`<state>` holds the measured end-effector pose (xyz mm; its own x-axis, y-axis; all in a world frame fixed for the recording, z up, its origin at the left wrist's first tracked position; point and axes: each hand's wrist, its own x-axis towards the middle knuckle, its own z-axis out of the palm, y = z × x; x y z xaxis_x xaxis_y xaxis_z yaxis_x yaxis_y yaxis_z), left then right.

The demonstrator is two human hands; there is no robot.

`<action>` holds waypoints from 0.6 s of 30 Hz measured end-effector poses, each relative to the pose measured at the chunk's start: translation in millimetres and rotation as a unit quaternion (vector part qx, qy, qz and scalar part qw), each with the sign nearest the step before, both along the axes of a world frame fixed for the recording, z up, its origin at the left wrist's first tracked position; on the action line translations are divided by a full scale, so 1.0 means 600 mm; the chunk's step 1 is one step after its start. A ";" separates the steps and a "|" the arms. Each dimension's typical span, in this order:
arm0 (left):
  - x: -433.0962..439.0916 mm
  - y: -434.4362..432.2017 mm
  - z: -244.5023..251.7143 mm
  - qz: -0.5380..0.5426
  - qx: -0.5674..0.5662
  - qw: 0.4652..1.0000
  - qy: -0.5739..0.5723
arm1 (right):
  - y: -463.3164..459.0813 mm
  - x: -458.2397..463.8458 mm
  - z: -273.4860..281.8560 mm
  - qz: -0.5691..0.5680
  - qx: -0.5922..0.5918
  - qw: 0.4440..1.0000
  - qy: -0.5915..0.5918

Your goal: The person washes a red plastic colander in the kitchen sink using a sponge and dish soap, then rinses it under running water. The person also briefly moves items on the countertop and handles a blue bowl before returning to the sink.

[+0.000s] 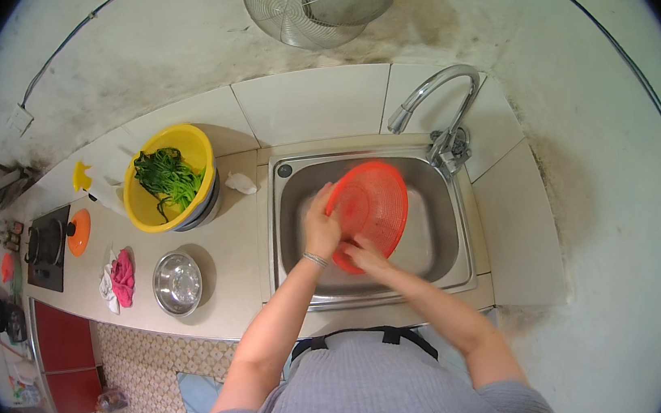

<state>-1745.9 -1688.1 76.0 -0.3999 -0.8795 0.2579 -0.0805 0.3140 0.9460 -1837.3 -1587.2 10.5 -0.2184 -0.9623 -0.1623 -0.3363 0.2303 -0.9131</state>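
Over the stainless steel sink (434, 256) a red plastic colander (376, 207) is tilted on its side. My left hand (323, 224) grips its left rim, with a bracelet on the wrist. My right hand (366, 254) touches the colander's lower part; its fingers are blurred, and whether they grip or only rest on it does not show. Behind the sink's right corner stands a chrome gooseneck faucet (456, 125). To the left, a yellow plastic basin (136, 210) holds leafy green vegetables (177, 178), and a steel bowl (177, 283) sits nearer the counter's front edge.
On the counter lie a crumpled white item (241, 183), pink and white cloths (123, 279) and an orange lid (79, 232). A spray bottle (102, 189) stands behind them, left of the basin. Farther left is a black cooktop (51, 250). Wire strainers (314, 6) hang on the wall.
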 end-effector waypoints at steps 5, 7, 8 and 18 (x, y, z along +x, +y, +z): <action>0.013 -0.002 -0.008 -0.008 0.065 0.994 0.088 | -0.001 0.026 0.010 -0.005 -0.152 0.988 0.002; 0.023 -0.013 -0.006 -0.057 0.140 0.986 0.064 | 0.027 -0.047 0.043 0.124 -0.143 0.927 0.325; 0.028 -0.016 -0.006 -0.064 0.153 0.985 0.042 | 0.029 -0.080 0.061 0.150 -0.027 0.889 0.431; -0.016 0.012 0.018 -0.108 0.183 0.977 -0.022 | -0.061 -0.066 0.161 -0.081 -0.303 0.892 0.325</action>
